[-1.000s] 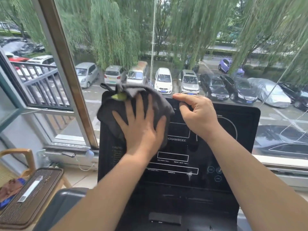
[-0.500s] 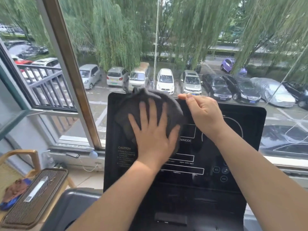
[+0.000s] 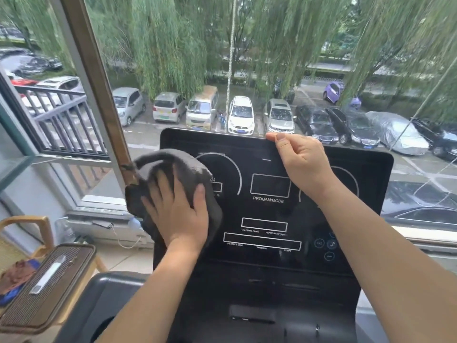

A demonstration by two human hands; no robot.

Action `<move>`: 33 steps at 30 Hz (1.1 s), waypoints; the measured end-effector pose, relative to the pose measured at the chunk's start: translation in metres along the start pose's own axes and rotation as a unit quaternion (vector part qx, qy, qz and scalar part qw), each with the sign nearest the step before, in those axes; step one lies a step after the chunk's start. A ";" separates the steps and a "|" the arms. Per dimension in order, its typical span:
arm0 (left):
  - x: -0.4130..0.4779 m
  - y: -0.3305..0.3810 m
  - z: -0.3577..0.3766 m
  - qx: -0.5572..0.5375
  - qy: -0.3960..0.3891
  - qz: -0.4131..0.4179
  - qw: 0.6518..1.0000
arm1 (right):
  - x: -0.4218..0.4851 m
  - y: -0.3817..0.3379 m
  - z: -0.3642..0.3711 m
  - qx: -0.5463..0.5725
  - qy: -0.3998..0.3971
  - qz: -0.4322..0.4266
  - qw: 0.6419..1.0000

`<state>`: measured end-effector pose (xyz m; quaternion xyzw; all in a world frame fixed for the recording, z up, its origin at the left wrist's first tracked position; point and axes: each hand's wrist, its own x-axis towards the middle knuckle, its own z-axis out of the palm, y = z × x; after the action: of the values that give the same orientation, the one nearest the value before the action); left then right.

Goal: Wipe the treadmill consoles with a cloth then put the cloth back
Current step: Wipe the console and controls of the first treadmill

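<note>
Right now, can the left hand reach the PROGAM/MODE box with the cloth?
Probably yes: the left hand presses the cloth on the console, with only bare panel between it and the PROGAM/MODE box.

Head-worn view, forward-down, close over console [image 3: 269, 194]

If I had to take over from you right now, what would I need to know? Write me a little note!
Left hand: flat with fingers spread, pressing the grey cloth against the left side of the treadmill console.
Right hand: grips the console's top edge, with the fingers curled over it.
Done: wiping is under way on this console. The picture does not show how much of it is clean.
Left: probably the middle and right of the panel, then any other consoles, none of which are in view. After that, put the cloth back. Its place is not in view either.
</note>
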<state>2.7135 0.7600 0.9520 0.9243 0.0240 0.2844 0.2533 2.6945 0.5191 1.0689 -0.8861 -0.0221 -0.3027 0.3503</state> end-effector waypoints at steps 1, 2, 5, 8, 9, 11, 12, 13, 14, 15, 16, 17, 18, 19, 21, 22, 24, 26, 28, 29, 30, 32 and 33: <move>-0.014 0.010 0.004 -0.005 -0.012 -0.019 1.000 | -0.001 0.000 0.000 0.001 -0.003 0.003 1.000; -0.029 0.016 0.008 0.002 -0.028 0.018 0.999 | -0.001 0.001 0.000 -0.002 -0.007 0.004 1.000; -0.039 0.000 0.007 0.032 -0.087 0.293 0.952 | 0.000 0.000 -0.008 -0.015 -0.042 -0.024 0.999; 0.012 -0.007 -0.009 0.062 -0.051 0.338 0.938 | -0.001 -0.001 -0.035 -0.061 -0.115 -0.016 0.991; 0.027 -0.001 -0.013 0.062 -0.036 0.284 0.956 | -0.001 0.003 -0.046 -0.101 -0.109 -0.008 0.989; 0.046 0.018 -0.017 0.018 -0.011 0.177 0.984 | -0.002 0.018 -0.070 -0.187 -0.052 0.021 0.981; 0.048 0.029 -0.015 -0.012 0.003 0.134 0.991 | -0.003 0.027 -0.082 -0.208 -0.020 0.053 0.977; 0.044 0.042 -0.011 -0.030 0.012 0.093 0.995 | -0.007 0.036 -0.092 -0.210 0.012 0.086 0.974; 0.035 0.056 -0.006 -0.038 0.020 0.056 0.998 | -0.010 0.045 -0.100 -0.194 0.038 0.115 0.973; 0.021 0.070 -0.002 -0.037 0.022 0.029 0.999 | -0.014 0.053 -0.105 -0.177 0.060 0.130 0.974; 0.004 0.082 0.005 -0.025 0.016 0.032 0.999 | -0.018 0.059 -0.108 -0.177 0.074 0.128 0.973; -0.013 0.093 0.010 -0.012 -0.002 0.080 0.997 | -0.022 0.062 -0.110 -0.187 0.079 0.120 0.972; -0.029 0.099 0.016 0.005 -0.022 0.171 0.985 | -0.024 0.066 -0.113 -0.189 0.075 0.114 0.972; -0.037 0.100 0.020 0.023 -0.039 0.283 0.958 | -0.025 0.069 -0.117 -0.179 0.065 0.113 0.975; -0.024 0.100 0.018 0.051 -0.045 0.433 0.899 | -0.026 0.077 -0.126 -0.131 0.051 0.111 0.984; -0.012 0.105 0.012 0.063 -0.033 0.438 0.896 | -0.027 0.083 -0.131 -0.097 0.055 0.113 0.987; 0.014 0.118 0.009 0.056 0.005 0.348 0.936 | -0.028 0.093 -0.135 -0.014 0.077 0.134 0.988; 0.022 0.135 0.009 0.003 0.022 0.238 0.971 | -0.029 0.101 -0.134 0.036 0.092 0.134 0.986; 0.003 0.157 0.018 -0.020 0.041 0.175 0.984 | -0.032 0.107 -0.130 0.062 0.096 0.122 0.986; -0.014 0.167 0.023 -0.011 0.038 0.172 0.984 | -0.034 0.108 -0.128 0.072 0.098 0.118 0.986; -0.034 0.174 0.030 0.001 0.024 0.204 0.979 | -0.035 0.109 -0.128 0.078 0.097 0.114 0.986; -0.069 0.177 0.040 0.031 -0.023 0.353 0.935 | -0.036 0.111 -0.129 0.084 0.084 0.105 0.987; -0.073 0.174 0.040 0.050 -0.053 0.435 0.898 | -0.037 0.113 -0.130 0.095 0.074 0.100 0.988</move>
<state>2.6568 0.5769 0.9697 0.8679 -0.3794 0.3152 0.0586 2.6251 0.3578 1.0548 -0.8219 0.0637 -0.3270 0.4620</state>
